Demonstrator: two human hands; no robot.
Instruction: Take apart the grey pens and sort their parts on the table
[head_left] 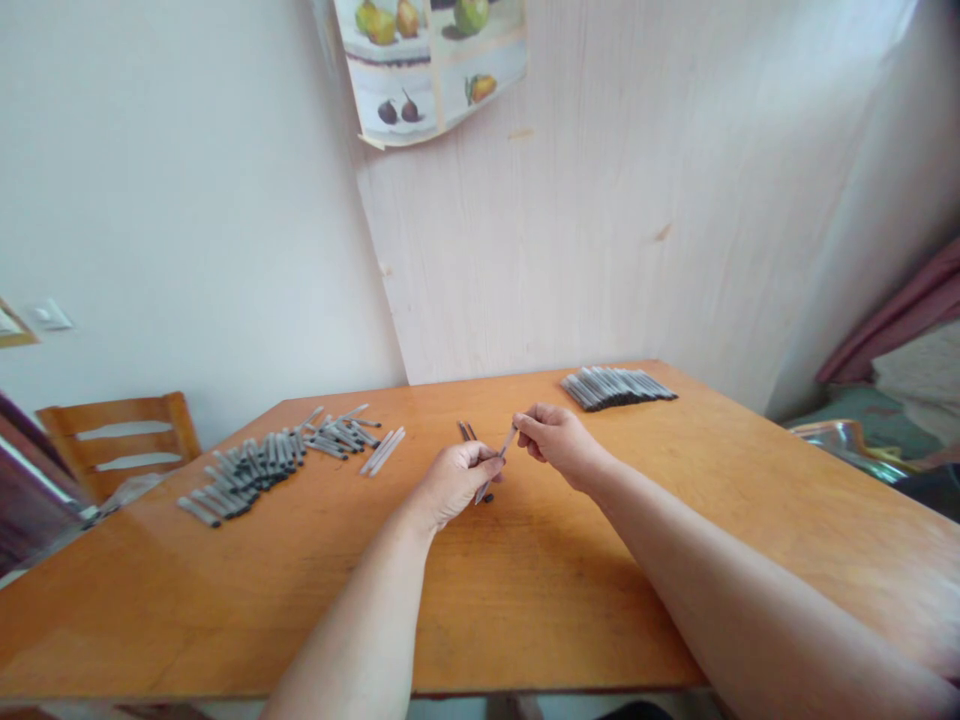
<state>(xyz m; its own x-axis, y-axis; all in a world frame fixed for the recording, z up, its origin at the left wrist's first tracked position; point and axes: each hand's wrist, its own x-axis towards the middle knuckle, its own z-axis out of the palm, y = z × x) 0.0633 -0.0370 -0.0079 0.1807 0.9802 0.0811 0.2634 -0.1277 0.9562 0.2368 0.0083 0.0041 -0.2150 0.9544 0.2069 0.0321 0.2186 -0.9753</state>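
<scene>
A pen sits over the table, and I place everything by it, taking the person's own sides. The left hand is on its nearer part, the right hand at its farther end. Just behind and left of it lie two rods; close by its near end, a cap. Left of it come three tubes, then a spread of pens, then a chair. Behind and right of it lies a row of pens; beyond, a board bears a sheet.
</scene>
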